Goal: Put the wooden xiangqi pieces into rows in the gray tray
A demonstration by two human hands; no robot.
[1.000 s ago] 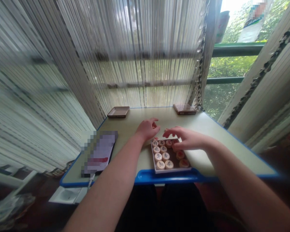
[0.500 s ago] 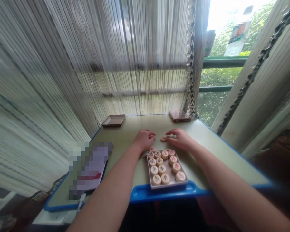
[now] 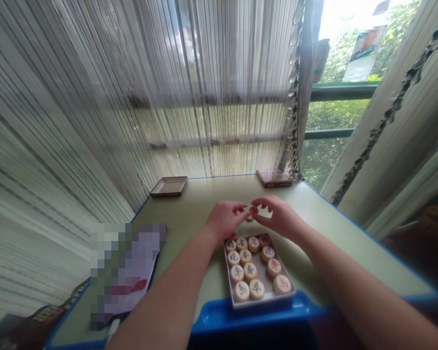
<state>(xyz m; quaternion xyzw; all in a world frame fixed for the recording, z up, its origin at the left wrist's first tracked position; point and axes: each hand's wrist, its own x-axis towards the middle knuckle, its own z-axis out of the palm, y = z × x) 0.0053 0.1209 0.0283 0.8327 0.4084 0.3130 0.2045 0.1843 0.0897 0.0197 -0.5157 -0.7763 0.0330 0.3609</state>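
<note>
Over the table, beyond the box, my left hand (image 3: 227,218) and my right hand (image 3: 280,214) meet at a small round Chinese chess piece (image 3: 254,210). Right thumb and fingers pinch it from the right; the left thumb and fingertips close on it from the left. Just below lies another wooden piece (image 3: 250,218), partly covered by the fingers. Nearer me, a shallow white box (image 3: 262,302) holds rows of chess pieces, black-marked on the left and red-marked on the right, with a gap between. A red-marked piece by the box's far left corner is mostly hidden by my left hand.
A shallow brown tray (image 3: 169,186) lies at the table's far left, and a flat brown box (image 3: 273,178) at the far right. A blurred-out tablet-like item (image 3: 138,265) with a white cable lies at left. Blue edging (image 3: 306,307) runs along the table's front.
Both hands have come together and closed on a chess piece that was on the table between them. The box and table appear slightly lower and nearer as the view has shifted.
</note>
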